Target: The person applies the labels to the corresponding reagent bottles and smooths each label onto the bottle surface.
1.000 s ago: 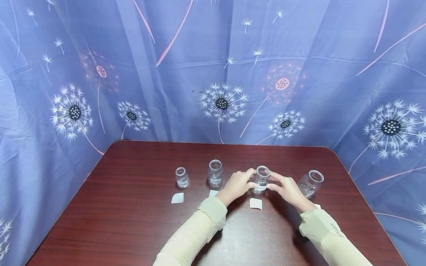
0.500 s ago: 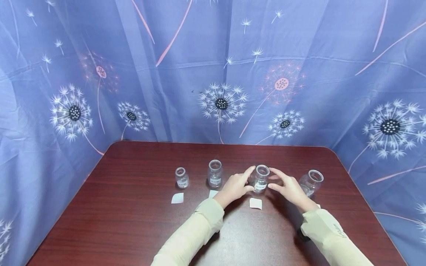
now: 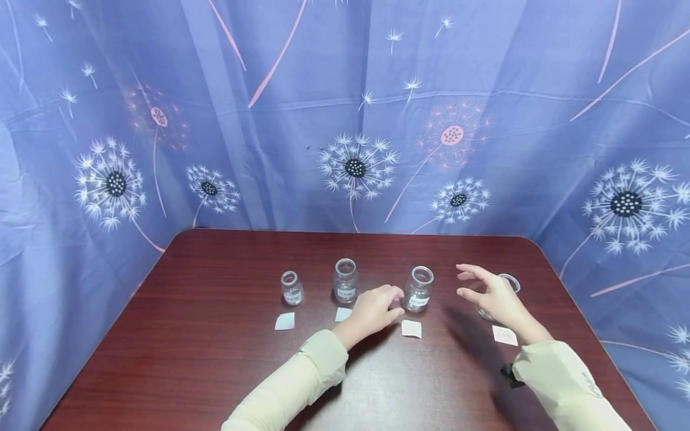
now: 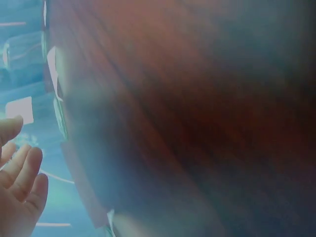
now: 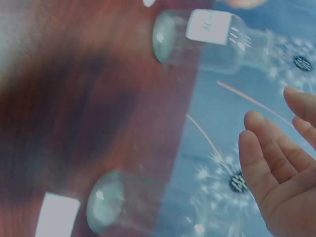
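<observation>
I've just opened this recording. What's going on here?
Four glass jars stand in a row on a table, each with a white slip of paper in front. A person's left hand is beside the third jar from the left; whether it touches the glass is hard to tell. Their right hand is raised in front of the rightmost jar, partly hiding it. Neither hand holds anything.

Left hand (image 3: 372,308) and right hand (image 3: 497,297) apart
</observation>
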Tool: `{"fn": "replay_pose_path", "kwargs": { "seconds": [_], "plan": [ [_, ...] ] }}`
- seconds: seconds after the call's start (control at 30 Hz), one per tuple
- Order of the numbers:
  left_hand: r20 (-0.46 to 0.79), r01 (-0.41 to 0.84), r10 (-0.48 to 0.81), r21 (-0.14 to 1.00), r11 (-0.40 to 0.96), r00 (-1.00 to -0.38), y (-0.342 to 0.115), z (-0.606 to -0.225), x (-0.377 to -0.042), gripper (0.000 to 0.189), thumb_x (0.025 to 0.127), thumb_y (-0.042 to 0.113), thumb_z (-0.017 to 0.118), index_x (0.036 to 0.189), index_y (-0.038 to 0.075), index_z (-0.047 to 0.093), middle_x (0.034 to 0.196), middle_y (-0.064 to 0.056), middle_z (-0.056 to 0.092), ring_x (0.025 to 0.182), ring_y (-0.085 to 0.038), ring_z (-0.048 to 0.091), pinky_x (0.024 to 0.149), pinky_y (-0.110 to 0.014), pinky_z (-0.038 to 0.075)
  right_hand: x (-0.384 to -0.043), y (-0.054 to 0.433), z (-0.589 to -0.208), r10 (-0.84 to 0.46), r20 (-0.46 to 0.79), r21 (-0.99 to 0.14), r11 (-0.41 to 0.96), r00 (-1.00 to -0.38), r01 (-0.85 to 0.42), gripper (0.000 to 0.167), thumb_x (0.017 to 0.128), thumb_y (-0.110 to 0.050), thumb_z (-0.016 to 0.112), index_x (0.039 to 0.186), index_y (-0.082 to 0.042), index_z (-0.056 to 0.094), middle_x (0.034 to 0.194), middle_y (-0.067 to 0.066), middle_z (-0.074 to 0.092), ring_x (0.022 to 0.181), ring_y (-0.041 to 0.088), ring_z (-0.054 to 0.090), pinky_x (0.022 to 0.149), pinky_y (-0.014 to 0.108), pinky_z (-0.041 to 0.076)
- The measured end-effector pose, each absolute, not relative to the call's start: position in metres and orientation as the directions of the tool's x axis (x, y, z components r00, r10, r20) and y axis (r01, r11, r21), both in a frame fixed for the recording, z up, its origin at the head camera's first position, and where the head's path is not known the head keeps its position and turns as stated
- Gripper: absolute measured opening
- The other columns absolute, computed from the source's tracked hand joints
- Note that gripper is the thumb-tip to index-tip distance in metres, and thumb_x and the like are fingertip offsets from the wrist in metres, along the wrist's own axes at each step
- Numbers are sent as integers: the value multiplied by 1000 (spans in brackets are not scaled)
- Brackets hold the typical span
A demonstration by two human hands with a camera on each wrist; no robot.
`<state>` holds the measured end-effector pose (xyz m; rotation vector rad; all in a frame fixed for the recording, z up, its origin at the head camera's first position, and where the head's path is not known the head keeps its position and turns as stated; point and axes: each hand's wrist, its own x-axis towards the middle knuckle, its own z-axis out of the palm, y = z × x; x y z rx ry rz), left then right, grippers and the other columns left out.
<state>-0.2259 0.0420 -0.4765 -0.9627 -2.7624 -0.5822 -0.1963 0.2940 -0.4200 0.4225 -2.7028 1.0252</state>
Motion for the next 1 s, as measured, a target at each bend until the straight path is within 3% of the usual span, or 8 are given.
{"fn": "replay_pose_path", "kwargs": {
  "seconds": [0.1,0.23,0.53,0.73,0.9,1.0],
  "plan": [
    [272,641,580,309,703,-768,48,-475,-221,16,78,34,62,90,23,61,81,14,61,72,1,57,57,-16,42,-189,303,-409,-166,286,-631,708,-944,-316,38,75,-11,68,111,-6,57,97,4,66,73,-7,57,63,18,47],
    [261,687,636,320,653,-726,59,-472,-214,11,79,32,61,87,25,62,80,18,63,71,5,56,58,-13,41,-181,316,-399,-175,239,-649,703,-955,-291,33,75,-15,68,106,-7,59,89,-18,62,76,-8,57,62,16,45],
    [158,769,773,338,542,-614,83,-467,-197,16,80,32,58,95,26,61,86,18,66,76,9,57,64,-8,40,-165,361,-401,-280,-40,-721,672,-959,-166,40,76,-14,66,107,9,54,89,-22,59,81,-1,59,66,19,46],
    [118,758,784,378,532,-610,106,-470,-195,19,81,33,58,99,26,60,86,20,65,75,12,55,64,-5,37,-162,382,-421,-314,-89,-765,629,-945,-137,38,79,-9,62,106,15,50,90,-9,64,81,-5,56,65,19,47],
    [83,690,737,435,579,-671,128,-473,-194,25,79,35,60,103,27,59,82,23,64,76,11,56,63,-6,37,-161,389,-437,-255,-164,-729,682,-953,-57,42,77,-13,64,108,12,51,99,19,62,81,-4,54,64,22,47],
    [62,642,699,460,613,-713,139,-474,-194,29,78,37,61,106,28,57,81,22,64,77,9,57,62,-8,38,-161,389,-445,-205,-189,-687,727,-960,-20,43,74,-15,67,107,9,52,98,22,60,80,1,52,63,23,45]
  ]
}}
